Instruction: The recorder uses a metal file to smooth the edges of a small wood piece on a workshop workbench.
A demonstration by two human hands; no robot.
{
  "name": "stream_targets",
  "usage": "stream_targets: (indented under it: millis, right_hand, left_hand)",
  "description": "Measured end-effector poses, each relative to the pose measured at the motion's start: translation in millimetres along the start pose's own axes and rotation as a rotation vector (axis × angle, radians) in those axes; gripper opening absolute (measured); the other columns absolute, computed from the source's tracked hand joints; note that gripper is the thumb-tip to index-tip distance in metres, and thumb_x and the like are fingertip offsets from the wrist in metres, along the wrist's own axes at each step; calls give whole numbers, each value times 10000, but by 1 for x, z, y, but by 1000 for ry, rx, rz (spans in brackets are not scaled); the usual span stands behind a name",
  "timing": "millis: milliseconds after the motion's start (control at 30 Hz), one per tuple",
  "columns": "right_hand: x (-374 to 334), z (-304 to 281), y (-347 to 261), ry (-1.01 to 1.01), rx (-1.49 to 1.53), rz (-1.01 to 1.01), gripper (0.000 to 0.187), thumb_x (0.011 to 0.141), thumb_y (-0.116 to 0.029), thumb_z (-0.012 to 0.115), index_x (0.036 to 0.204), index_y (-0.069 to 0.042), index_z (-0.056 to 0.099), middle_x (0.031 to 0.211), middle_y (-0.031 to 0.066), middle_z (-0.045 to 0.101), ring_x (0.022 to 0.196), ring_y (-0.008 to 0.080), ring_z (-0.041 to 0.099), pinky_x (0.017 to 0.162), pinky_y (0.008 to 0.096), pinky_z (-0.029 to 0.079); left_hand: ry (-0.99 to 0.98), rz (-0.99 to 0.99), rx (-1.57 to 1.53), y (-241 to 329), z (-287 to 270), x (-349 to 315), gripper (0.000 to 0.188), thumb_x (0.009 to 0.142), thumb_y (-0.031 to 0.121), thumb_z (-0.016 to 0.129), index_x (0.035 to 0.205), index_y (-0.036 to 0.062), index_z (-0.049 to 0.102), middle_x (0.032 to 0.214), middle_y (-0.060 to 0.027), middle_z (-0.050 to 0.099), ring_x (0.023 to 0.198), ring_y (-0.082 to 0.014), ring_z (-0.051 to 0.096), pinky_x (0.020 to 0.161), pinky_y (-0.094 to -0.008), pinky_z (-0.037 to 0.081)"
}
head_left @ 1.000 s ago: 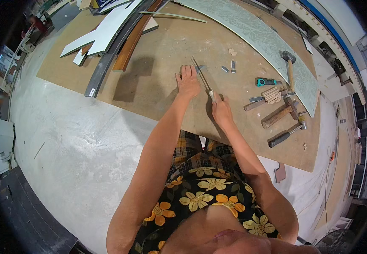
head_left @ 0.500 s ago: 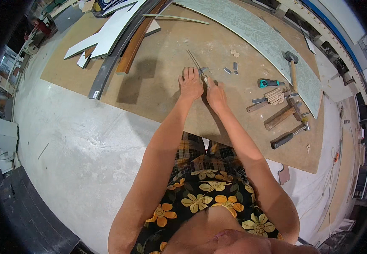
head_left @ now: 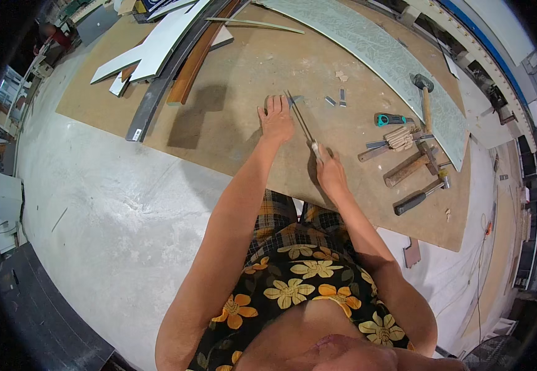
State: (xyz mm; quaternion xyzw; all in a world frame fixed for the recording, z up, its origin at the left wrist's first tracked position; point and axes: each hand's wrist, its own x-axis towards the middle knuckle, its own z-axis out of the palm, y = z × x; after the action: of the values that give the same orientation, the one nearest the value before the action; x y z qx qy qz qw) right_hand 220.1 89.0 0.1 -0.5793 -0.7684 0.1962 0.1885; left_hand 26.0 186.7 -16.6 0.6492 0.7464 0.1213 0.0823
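My left hand (head_left: pixel 277 120) lies flat on the brown board, its fingers stretched forward. Beside its fingertips a small grey piece (head_left: pixel 297 99) shows in part; the fingers may be covering the rest of it. My right hand (head_left: pixel 331 170) is closed round the pale handle of a long, thin-bladed hand tool (head_left: pixel 302 120). Its narrow blade slants forward and left, with the far end alongside my left fingertips. Whether it is a saw or a file I cannot tell.
Small grey pieces (head_left: pixel 342 97) lie ahead of my right hand. To the right are a teal-and-black tool (head_left: pixel 392 119), wooden sticks (head_left: pixel 399 139), a black-gripped hammer (head_left: pixel 418 199) and a mallet (head_left: pixel 426 102) across a pale green panel (head_left: pixel 367 46). White boards (head_left: pixel 168 43) and dark planks (head_left: pixel 157 93) lie left.
My right hand has drawn the thin tool back toward my body and a little right, so more of its blade shows. The left hand stays in nearly the same place.
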Motion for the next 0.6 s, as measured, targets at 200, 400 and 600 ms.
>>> stream_targets:
  millis: [200,400,600]
  right_hand:
    - [-15,-11,2,25,88,10,462,901,-65,522,1360,-82,470,1064,336,536,940,486,566,823,473,477]
    - [38,-5,-18,7,89,-7,463,897,-69,528,1356,-96,469,1074,345,530,942,485,571,827,482,476]
    - [113,12,-50,-20,32,40,428,930,-127,449,1358,-109,446,1177,345,501,1007,486,570,859,503,475]
  left_hand:
    - [0,-3,-20,-1,0,0,677,913,225,484,1479,17,175,1537,-171,176,1446,-331,89,1131,-587,141]
    - [-50,-23,-74,4,-8,-3,686,911,209,499,1481,10,174,1542,-167,158,1450,-331,65,1137,-580,108]
    - [-46,-15,-61,7,-10,-2,710,885,210,530,1471,10,183,1539,-167,164,1450,-331,69,1129,-596,110]
